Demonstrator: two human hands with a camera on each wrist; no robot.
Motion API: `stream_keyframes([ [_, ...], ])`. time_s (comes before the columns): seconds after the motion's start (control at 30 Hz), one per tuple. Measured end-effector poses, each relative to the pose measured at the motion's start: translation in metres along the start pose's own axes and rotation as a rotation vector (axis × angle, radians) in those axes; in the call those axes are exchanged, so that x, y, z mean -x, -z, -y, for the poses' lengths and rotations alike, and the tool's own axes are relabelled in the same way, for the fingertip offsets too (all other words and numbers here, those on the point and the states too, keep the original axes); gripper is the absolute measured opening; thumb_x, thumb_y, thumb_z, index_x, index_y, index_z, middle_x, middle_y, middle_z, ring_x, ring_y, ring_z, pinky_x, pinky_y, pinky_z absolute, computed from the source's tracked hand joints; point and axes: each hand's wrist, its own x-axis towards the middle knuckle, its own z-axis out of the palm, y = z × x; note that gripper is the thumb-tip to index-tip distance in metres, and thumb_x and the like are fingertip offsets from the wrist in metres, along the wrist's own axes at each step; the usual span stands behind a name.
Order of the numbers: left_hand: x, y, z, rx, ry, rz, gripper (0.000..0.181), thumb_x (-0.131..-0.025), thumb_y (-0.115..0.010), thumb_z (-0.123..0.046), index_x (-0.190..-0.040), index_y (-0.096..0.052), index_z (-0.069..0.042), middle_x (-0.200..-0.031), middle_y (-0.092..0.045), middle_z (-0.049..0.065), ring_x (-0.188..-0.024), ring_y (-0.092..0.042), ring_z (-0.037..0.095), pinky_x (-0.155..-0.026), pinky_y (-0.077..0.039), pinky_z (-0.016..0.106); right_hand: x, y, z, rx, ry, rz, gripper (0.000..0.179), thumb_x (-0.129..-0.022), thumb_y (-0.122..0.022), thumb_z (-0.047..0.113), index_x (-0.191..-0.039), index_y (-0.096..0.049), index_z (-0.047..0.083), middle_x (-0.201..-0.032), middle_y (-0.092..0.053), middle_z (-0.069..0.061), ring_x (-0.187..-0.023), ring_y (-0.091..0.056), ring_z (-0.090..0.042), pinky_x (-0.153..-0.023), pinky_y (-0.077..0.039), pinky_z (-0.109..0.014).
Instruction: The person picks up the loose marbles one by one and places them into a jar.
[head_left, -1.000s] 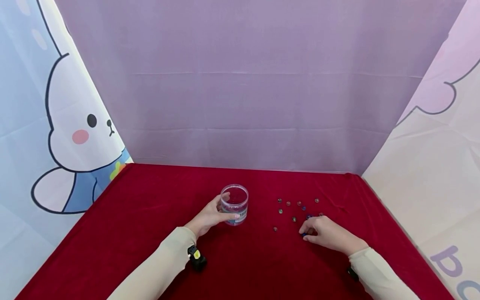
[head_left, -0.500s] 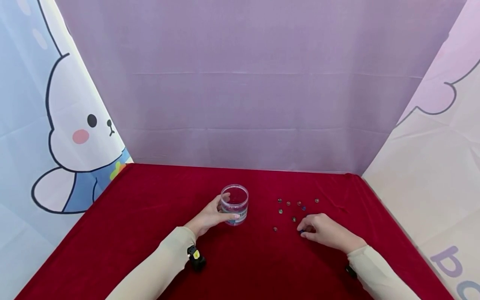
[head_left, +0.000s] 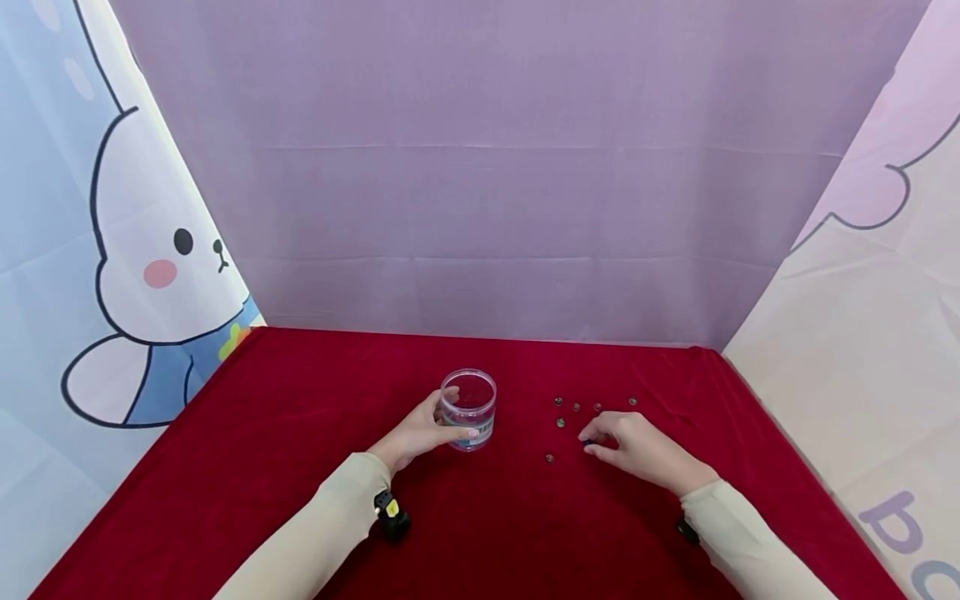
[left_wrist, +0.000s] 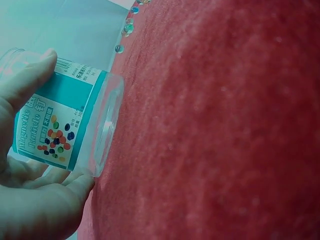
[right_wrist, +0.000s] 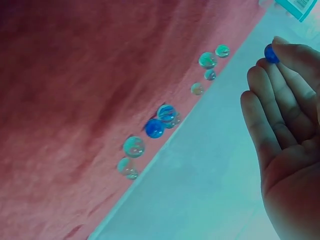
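Observation:
My left hand (head_left: 417, 432) grips a clear plastic jar (head_left: 483, 422), fingers behind it and thumb across its front. The jar stands upright with its mouth uncovered. In the left wrist view, its teal and white label (left_wrist: 57, 117) shows coloured dots and "Magnetic Particle". To the right, my right hand (head_left: 643, 450) pinches a dark blue marble (right_wrist: 271, 54) between thumb and fingertips, low over the red cloth. Beyond that hand lie several loose glass marbles (head_left: 560, 423); the right wrist view shows a blue marble (right_wrist: 154, 128) among the clear ones.
A red velvety cloth (head_left: 300, 467) covers the table. One marble (head_left: 550, 458) lies nearer me, between the jar and my right hand. A purple curtain (head_left: 480, 208) closes off the back, and printed sheets hang at the left (head_left: 180, 317) and right (head_left: 885, 333).
My right hand has moved left and slightly away from me with the blue marble, and now covers some of the marbles lying there. My left hand and the jar have stayed put.

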Motion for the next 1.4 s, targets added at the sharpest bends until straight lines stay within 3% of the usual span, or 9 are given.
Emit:
stream_keyframes([
  [0.33,0.002,-0.002,0.000,0.008,0.002,-0.003,0.092,-0.080,-0.086,-0.032,-0.153,-0.035,-0.009,-0.150,-0.043,0.012,-0.132,-0.043,0.034,-0.104,-0.043,0.054,-0.012,0.001,0.010,-0.011,0.026,-0.035,0.018,-0.086,-0.080,0.009,-0.103,-0.074,0.010,-0.095,-0.068,0.011,-0.084,-0.063,-0.004,-0.075,-0.058,-0.035],
  [0.7,0.002,-0.001,-0.001,0.011,0.009,0.004,0.091,-0.081,-0.086,-0.032,-0.152,-0.035,-0.009,-0.150,-0.043,0.011,-0.133,-0.042,0.034,-0.105,-0.042,0.054,-0.025,0.002,0.014,-0.028,0.099,-0.106,0.021,-0.084,-0.081,0.006,-0.102,-0.074,0.012,-0.095,-0.069,0.011,-0.084,-0.064,-0.003,-0.072,-0.058,-0.030],
  [1.07,0.002,-0.001,-0.002,0.025,0.019,0.005,0.092,-0.081,-0.086,-0.033,-0.153,-0.034,-0.010,-0.151,-0.042,0.009,-0.134,-0.040,0.033,-0.105,-0.041,0.054,-0.043,0.006,0.025,0.000,0.099,-0.095,0.021,-0.087,-0.080,0.014,-0.106,-0.074,0.015,-0.098,-0.068,0.008,-0.087,-0.064,-0.006,-0.076,-0.057,-0.029],
  [1.4,0.003,-0.001,-0.002,0.024,0.008,-0.001,0.093,-0.080,-0.086,-0.032,-0.154,-0.034,-0.011,-0.152,-0.042,0.010,-0.136,-0.039,0.036,-0.105,-0.041,0.056,-0.060,0.009,0.033,-0.033,0.096,-0.105,0.022,-0.086,-0.081,0.015,-0.108,-0.074,0.014,-0.096,-0.068,0.008,-0.082,-0.061,-0.003,-0.072,-0.058,-0.030],
])
